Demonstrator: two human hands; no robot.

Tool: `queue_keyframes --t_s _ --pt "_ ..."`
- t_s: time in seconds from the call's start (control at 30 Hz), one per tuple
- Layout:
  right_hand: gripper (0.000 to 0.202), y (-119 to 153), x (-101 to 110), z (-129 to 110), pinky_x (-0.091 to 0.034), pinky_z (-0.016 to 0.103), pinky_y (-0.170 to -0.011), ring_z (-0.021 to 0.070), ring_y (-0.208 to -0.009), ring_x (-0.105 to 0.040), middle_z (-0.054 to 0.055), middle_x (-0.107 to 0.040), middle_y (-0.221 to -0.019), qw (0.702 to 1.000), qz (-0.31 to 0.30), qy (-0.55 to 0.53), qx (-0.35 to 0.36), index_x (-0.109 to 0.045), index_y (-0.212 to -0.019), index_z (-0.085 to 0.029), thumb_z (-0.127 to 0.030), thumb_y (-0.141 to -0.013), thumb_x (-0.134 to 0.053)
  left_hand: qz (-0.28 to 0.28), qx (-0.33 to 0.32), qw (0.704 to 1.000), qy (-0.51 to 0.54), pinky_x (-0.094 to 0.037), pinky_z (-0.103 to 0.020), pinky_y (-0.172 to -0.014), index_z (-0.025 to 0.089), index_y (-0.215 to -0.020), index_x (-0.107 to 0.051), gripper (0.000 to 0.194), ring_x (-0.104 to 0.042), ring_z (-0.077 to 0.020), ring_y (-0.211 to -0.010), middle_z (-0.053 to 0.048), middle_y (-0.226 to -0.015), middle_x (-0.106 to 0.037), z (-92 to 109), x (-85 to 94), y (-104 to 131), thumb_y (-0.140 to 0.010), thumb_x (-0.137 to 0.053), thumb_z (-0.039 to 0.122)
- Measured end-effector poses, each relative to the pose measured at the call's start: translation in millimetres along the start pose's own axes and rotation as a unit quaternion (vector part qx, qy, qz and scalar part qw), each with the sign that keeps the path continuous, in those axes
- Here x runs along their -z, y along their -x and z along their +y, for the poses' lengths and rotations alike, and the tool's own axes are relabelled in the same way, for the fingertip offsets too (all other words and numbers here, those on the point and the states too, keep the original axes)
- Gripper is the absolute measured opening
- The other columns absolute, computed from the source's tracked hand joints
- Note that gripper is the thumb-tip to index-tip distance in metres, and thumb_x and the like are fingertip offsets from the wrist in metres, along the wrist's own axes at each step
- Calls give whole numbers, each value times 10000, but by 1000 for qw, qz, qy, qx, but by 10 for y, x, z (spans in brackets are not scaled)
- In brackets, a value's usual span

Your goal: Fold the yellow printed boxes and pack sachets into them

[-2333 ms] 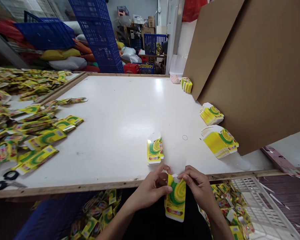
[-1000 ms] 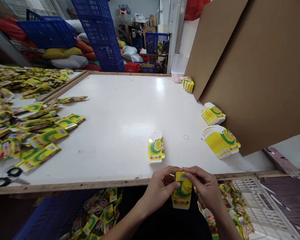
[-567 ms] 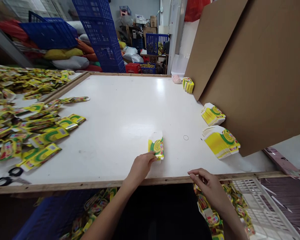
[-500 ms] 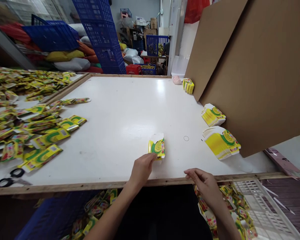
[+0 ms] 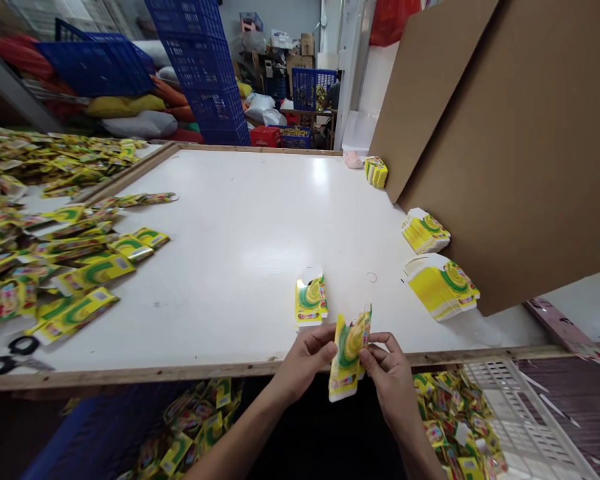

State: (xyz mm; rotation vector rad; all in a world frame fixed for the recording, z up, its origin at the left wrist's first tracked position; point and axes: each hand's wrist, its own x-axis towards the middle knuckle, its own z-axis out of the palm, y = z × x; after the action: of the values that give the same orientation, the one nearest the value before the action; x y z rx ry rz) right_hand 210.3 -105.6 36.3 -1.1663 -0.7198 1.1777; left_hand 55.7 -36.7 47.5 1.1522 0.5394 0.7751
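Note:
Between my hands, over the table's front edge, is a small yellow and green printed carton [image 5: 348, 357], tilted, its upper end apparently unclosed. My left hand [image 5: 306, 360] grips its left side with thumb and fingers. On the opposite side, my right hand [image 5: 389, 373] pinches the carton's edge. Just beyond my left hand, a flat yellow carton [image 5: 311, 298] lies on the white table [image 5: 230, 267], white flaps showing at its top and bottom. Stacks of flat cartons [image 5: 443, 287] stand to the right against the cardboard.
Many cartons [image 5: 80, 260] are heaped on the left, with black-handled scissors [image 5: 15, 357] near the front edge. Large cardboard sheets [image 5: 510, 153] lean at the right. Below the table are a blue crate [image 5: 105, 427] and a white crate [image 5: 525, 413] with cartons. Blue baskets [image 5: 205, 73] are stacked behind.
My left hand has moved right and toward me, with a carton now held between both hands. My right hand has closed on its side. Another carton remains on the table.

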Motion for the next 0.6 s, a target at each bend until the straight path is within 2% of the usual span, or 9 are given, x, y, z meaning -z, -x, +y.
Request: queue_keyframes --t_s 0.07,0.17,0.3,0.47,0.6 --pt "221 -1 -28 10 -528 276 -672 182 -717 -687 39 -760 -811 999 12 29 22 -601 -873 -212 -386 -802 -716 -50 32 997 44 -496 -417 -930 160 -1187 -664 539 -621 -331 -1111 -141 -1185 -690 24 -1 0 -782 -673 516" --pt "225 -1 -23 -10 -544 312 -745 217 -823 -693 70 -764 -893 995 30 79 42 -696 -871 -193 -401 -790 -712 -72 30 995 64 -473 -391 -927 166 -1205 -651 574 -602 -324 -1120 -133 -1176 -686 38 -30 21 -754 -704 516" --pt "250 25 15 -51 -558 356 -783 251 -861 -702 76 -776 -909 994 39 101 31 -754 -896 -203 -408 -756 -732 -60 30 996 65 -477 -364 -879 164 -1204 -648 566 -625 -301 -1052 -130 -1127 -698 46 -60 26 -755 -710 502" --pt "273 49 4 -51 -563 360 -788 254 -891 -701 65 -775 -939 997 7 72 10 -755 -959 -222 -376 -733 -764 -25 25 997 69 -489 -304 -803 143 -1106 -695 447 -664 -245 -916 -113 -1023 -725 32 -66 14 -771 -719 437" --pt "247 56 -37 -13 -555 341 -755 232 -815 -689 59 -765 -876 996 -2 90 0 -747 -934 -197 -385 -775 -730 49 19 997 61 -504 -321 -819 151 -1032 -709 353 -670 -235 -896 -87 -988 -737 1 -103 21 -788 -706 406"
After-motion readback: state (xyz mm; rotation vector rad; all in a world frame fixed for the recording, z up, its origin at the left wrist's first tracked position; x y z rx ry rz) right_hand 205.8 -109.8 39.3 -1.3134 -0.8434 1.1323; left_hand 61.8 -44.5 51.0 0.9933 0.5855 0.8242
